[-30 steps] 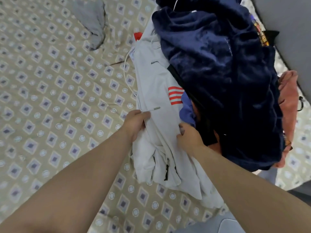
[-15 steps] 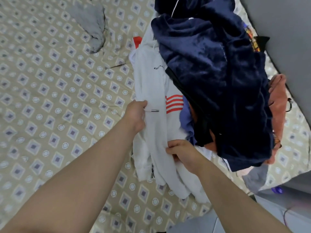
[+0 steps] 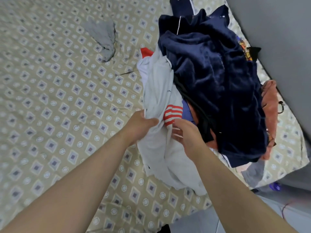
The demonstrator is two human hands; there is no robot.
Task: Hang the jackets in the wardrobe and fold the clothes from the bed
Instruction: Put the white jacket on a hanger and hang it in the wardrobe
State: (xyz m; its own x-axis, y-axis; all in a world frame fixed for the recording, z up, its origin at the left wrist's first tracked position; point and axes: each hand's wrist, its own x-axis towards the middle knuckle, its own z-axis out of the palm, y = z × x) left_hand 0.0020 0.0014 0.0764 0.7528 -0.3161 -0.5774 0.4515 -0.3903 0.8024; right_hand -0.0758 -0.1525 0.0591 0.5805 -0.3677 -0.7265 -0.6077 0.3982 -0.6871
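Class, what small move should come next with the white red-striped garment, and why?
Probably grip the white red-striped garment with the open right hand too, then pull it clear: the left hand grips it, but the navy plush garment overlies it.

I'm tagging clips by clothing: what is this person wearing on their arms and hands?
Nothing: the left hand and right hand are ungloved, with no rings showing, and no sleeve, watch or bracelet appears anywhere up to the frame's edge.

Patterned bed (image 3: 58, 101) — clothes pile (image 3: 210, 91), grey cloth (image 3: 102, 37) apart.
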